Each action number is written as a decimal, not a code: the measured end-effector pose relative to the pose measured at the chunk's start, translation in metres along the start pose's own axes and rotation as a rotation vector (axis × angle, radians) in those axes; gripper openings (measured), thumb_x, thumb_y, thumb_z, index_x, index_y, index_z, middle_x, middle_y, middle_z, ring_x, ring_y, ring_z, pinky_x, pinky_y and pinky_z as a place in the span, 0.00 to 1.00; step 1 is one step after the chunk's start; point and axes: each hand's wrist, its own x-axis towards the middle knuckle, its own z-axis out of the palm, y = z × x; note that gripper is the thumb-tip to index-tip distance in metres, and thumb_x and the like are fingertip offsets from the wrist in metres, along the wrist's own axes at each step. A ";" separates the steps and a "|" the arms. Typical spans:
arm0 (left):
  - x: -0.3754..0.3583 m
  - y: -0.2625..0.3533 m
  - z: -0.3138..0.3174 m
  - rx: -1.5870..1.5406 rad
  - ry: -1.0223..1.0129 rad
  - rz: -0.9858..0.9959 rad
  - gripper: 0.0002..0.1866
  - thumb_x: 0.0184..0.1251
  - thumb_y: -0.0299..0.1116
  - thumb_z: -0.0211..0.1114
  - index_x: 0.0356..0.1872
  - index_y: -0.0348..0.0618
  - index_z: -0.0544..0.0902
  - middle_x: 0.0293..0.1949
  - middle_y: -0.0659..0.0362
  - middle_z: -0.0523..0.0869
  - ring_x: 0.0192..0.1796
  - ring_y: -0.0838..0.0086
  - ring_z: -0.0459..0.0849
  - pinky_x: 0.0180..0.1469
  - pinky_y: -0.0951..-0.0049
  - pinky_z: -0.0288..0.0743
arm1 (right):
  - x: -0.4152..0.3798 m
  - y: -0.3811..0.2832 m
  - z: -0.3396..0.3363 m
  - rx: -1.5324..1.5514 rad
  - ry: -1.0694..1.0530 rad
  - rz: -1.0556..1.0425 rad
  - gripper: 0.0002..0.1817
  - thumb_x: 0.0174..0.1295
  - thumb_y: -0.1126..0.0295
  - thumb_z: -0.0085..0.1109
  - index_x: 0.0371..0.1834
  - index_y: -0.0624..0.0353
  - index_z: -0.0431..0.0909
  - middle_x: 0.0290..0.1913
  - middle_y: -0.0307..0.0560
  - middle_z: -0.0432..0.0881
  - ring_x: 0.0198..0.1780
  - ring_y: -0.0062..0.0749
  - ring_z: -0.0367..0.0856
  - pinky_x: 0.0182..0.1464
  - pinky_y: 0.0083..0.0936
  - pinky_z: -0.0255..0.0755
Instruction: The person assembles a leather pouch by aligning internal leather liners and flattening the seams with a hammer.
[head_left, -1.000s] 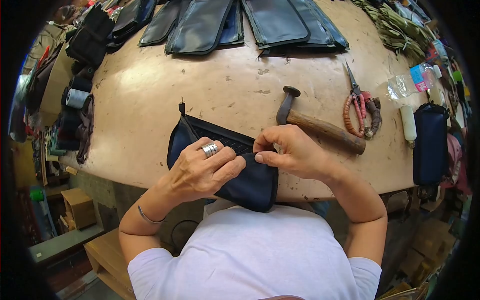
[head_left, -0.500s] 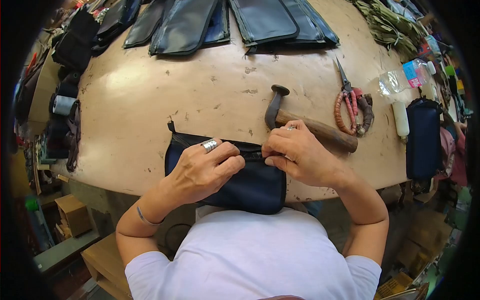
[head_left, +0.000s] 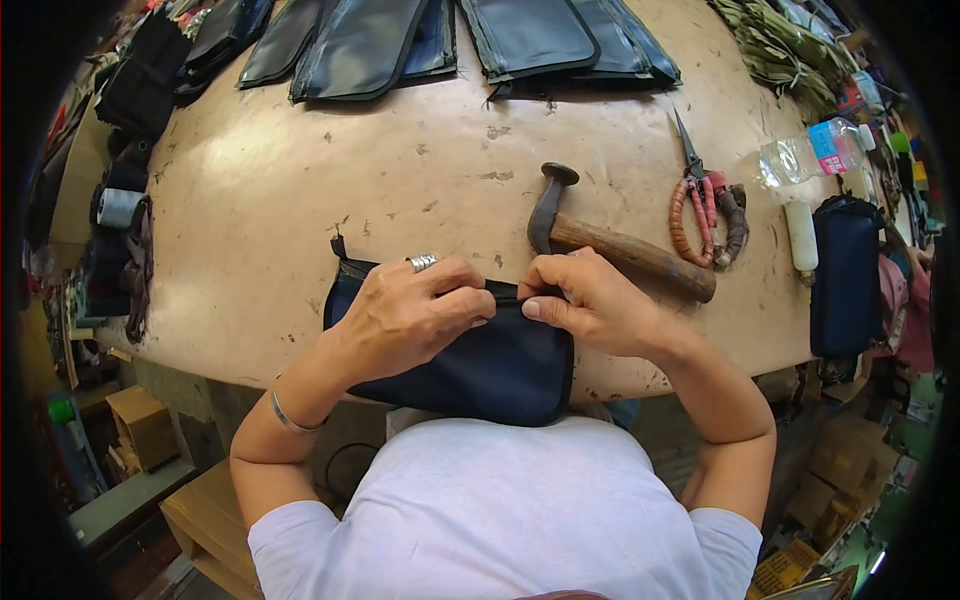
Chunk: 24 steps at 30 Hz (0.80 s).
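Note:
A dark navy zippered pouch [head_left: 490, 370] with black edging lies at the table's near edge, partly overhanging it toward my body. My left hand [head_left: 415, 310], with a wide silver ring, pinches the pouch's upper zipper edge near its middle. Just to the right, my right hand [head_left: 580, 300] grips the same edge between thumb and forefinger. The fingertips of both hands are close together, and they hide part of the zipper. Beyond my right hand lies a hammer [head_left: 630, 258] with a dark head and a wooden handle.
Wrapped-handle scissors [head_left: 695, 195] lie right of the hammer. Farther right are a plastic bottle [head_left: 815, 155], a white cylindrical bottle [head_left: 800, 240] and another dark pouch [head_left: 845, 280]. Flat dark pouches [head_left: 370, 50] line the far side. Thread spools [head_left: 120, 208] stand at left.
The view has shifted slightly. My hands stay on the zipper edge, with the fingers regripping a little and the right thumb now lying flatter along the edge.

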 end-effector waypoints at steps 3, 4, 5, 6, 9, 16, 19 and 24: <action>-0.003 -0.005 0.004 0.043 0.021 0.071 0.12 0.40 0.23 0.67 0.29 0.48 0.78 0.31 0.62 0.77 0.26 0.73 0.76 0.23 0.75 0.67 | 0.001 0.004 0.002 0.054 0.073 -0.025 0.05 0.53 0.74 0.58 0.30 0.63 0.75 0.25 0.47 0.76 0.28 0.38 0.74 0.33 0.28 0.67; -0.006 -0.006 0.005 0.056 0.021 0.077 0.12 0.39 0.23 0.66 0.29 0.49 0.78 0.31 0.62 0.77 0.26 0.73 0.76 0.23 0.75 0.67 | 0.001 0.006 0.003 0.025 0.120 -0.086 0.06 0.51 0.75 0.59 0.30 0.64 0.75 0.25 0.48 0.76 0.27 0.39 0.75 0.30 0.28 0.68; -0.007 -0.005 0.006 0.069 0.021 0.082 0.12 0.39 0.23 0.66 0.29 0.49 0.78 0.31 0.62 0.77 0.27 0.73 0.76 0.23 0.76 0.67 | 0.000 0.005 0.005 -0.007 0.140 -0.101 0.06 0.51 0.74 0.59 0.30 0.64 0.75 0.24 0.49 0.76 0.27 0.39 0.75 0.31 0.28 0.68; -0.007 -0.005 0.006 0.067 0.026 0.088 0.12 0.38 0.23 0.66 0.29 0.48 0.78 0.31 0.61 0.77 0.27 0.73 0.76 0.23 0.76 0.67 | 0.000 0.002 0.007 -0.039 0.160 -0.115 0.06 0.51 0.74 0.59 0.30 0.64 0.75 0.24 0.50 0.76 0.27 0.40 0.76 0.31 0.29 0.68; -0.007 -0.002 0.007 0.057 0.030 0.104 0.13 0.38 0.22 0.66 0.29 0.47 0.78 0.31 0.60 0.76 0.27 0.72 0.76 0.23 0.75 0.68 | 0.001 0.000 0.005 -0.078 0.085 -0.077 0.07 0.51 0.72 0.59 0.29 0.64 0.75 0.23 0.52 0.76 0.27 0.42 0.76 0.32 0.31 0.68; -0.005 0.001 0.016 -0.012 0.068 0.079 0.13 0.40 0.20 0.66 0.30 0.44 0.77 0.31 0.57 0.76 0.27 0.69 0.77 0.25 0.73 0.71 | 0.004 -0.008 0.002 -0.047 -0.011 0.045 0.08 0.55 0.70 0.56 0.28 0.65 0.75 0.23 0.56 0.77 0.27 0.48 0.76 0.32 0.37 0.67; 0.000 0.002 0.018 -0.068 0.044 0.017 0.10 0.46 0.23 0.65 0.32 0.44 0.77 0.32 0.59 0.76 0.28 0.67 0.78 0.27 0.72 0.73 | 0.001 -0.003 0.005 -0.144 0.049 -0.021 0.08 0.56 0.69 0.55 0.29 0.65 0.74 0.24 0.57 0.77 0.29 0.48 0.77 0.32 0.36 0.68; 0.008 -0.001 -0.006 -0.251 -0.195 -0.206 0.12 0.46 0.22 0.67 0.34 0.42 0.78 0.32 0.57 0.80 0.31 0.64 0.80 0.32 0.70 0.73 | -0.005 0.003 -0.008 -0.102 0.024 -0.033 0.08 0.56 0.70 0.56 0.31 0.65 0.73 0.26 0.57 0.76 0.28 0.45 0.76 0.33 0.33 0.67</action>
